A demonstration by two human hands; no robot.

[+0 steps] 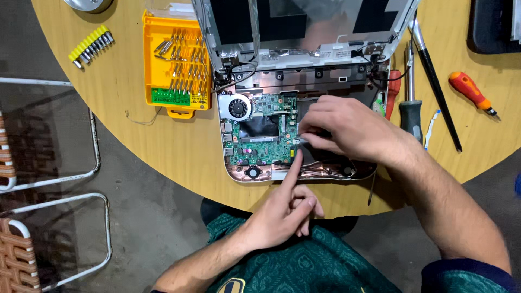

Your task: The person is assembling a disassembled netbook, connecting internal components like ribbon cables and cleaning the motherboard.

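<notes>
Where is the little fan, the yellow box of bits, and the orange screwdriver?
little fan [237, 107], head view, on its round black hub.
yellow box of bits [175, 65], head view, on the middle of its tray.
orange screwdriver [467, 88], head view, on its handle.

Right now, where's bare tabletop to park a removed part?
Free: the wood left of the opened laptop, below the yellow bit case; also the strip between that case and the loose yellow bit strip. Crowded: right of the laptop, with screwdrivers and orange driver. Left hand and right hand cover the near edge.
</notes>
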